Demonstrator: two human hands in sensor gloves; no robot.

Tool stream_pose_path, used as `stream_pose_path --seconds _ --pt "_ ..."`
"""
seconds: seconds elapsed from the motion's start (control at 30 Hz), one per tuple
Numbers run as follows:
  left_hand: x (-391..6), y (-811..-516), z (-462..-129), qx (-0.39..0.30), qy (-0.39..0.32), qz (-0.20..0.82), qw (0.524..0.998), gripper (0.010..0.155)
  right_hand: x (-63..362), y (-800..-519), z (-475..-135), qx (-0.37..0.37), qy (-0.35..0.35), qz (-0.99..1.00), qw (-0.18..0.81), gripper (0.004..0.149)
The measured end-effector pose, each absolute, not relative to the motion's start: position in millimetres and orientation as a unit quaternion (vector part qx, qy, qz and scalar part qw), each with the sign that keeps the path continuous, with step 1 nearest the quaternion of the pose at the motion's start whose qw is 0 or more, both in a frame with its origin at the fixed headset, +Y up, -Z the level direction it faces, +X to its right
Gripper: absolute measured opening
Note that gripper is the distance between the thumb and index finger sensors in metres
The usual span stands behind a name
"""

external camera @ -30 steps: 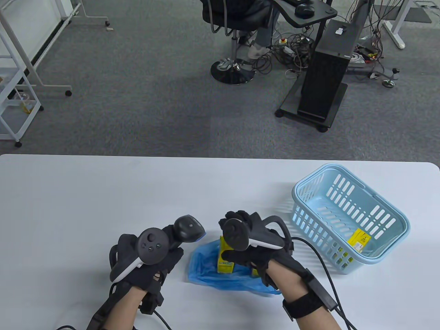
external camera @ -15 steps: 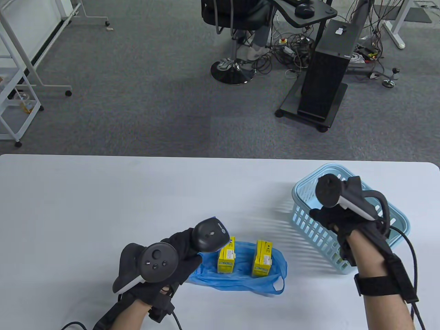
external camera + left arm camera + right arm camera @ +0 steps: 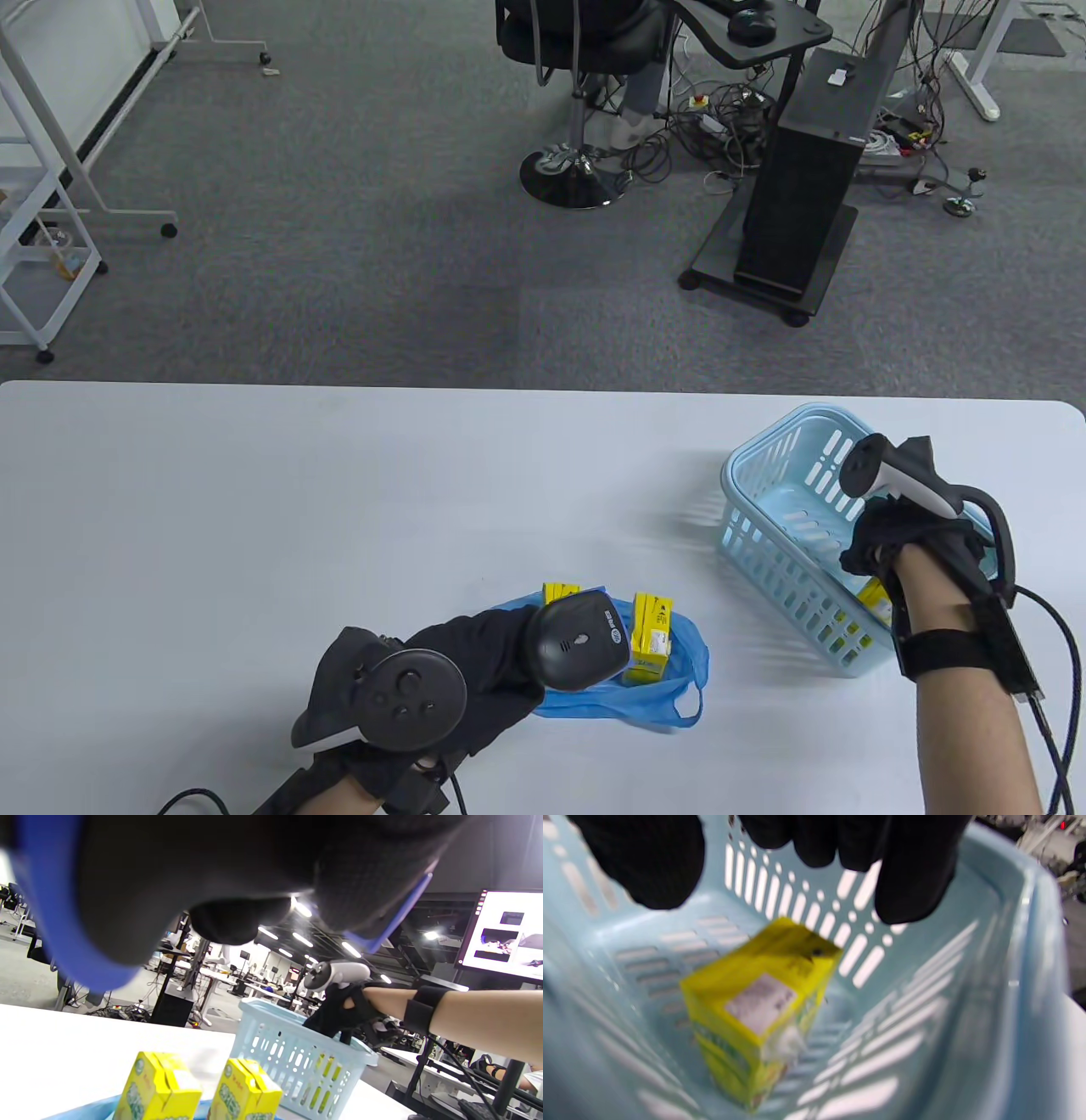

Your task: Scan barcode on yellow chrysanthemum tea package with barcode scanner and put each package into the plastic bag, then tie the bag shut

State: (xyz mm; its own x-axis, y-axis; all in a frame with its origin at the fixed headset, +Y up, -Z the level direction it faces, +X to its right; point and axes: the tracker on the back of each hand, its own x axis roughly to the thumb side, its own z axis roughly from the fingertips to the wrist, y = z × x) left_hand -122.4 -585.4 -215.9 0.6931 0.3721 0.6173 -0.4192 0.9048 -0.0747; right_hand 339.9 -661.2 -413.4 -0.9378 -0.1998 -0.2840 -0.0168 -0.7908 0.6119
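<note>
My left hand (image 3: pixel 501 662) grips the black barcode scanner (image 3: pixel 581 649) low over the left part of the blue plastic bag (image 3: pixel 674 709). Two yellow tea packages stand upright on the bag: one (image 3: pixel 652 649) in plain sight, the other (image 3: pixel 560 591) mostly hidden behind the scanner. Both also show in the left wrist view (image 3: pixel 157 1090) (image 3: pixel 245 1091). My right hand (image 3: pixel 865 556) reaches down into the light blue basket (image 3: pixel 768 475). Its fingers (image 3: pixel 908 878) are spread just above a third yellow package (image 3: pixel 759 1005) and hold nothing.
The basket (image 3: pixel 292 1065) stands at the table's right, close to the bag. The scanner's cable (image 3: pixel 182 800) runs off the near edge. Beyond the white table (image 3: pixel 297 492) are grey floor, an office chair (image 3: pixel 577 51) and a computer tower (image 3: pixel 806 170).
My right hand let go of a package at the bag, crossed to the basket and dipped into it. My left hand carried the scanner rightward over the bag.
</note>
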Motion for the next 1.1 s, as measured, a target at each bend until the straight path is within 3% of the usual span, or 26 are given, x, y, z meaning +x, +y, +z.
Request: stream_pose_path --seconds 0.13,0.27,0.47,0.83,1.1 --pt "-125 -594 -225 0.015 -0.321 0.231 0.918 0.062 342 -673 -415 0.167 -0.319 -0.932 0.039 0.09" --pt "-126 -601 -231 0.004 -0.312 0.224 0.923 0.062 349 -684 -413 0.186 -0.368 -0.911 0.024 0.089" --pt "-126 -603 -234 -0.004 -0.309 0.232 0.922 0.062 345 -688 -414 0.151 -0.398 -0.904 -0.032 0.089" --pt "-123 -605 -234 -0.01 -0.313 0.224 0.923 0.062 332 -695 -410 0.12 -0.433 -0.893 0.019 0.088" --pt "-125 -602 -232 -0.002 -0.312 0.223 0.924 0.062 325 -691 -411 0.1 -0.414 -0.902 0.066 0.081"
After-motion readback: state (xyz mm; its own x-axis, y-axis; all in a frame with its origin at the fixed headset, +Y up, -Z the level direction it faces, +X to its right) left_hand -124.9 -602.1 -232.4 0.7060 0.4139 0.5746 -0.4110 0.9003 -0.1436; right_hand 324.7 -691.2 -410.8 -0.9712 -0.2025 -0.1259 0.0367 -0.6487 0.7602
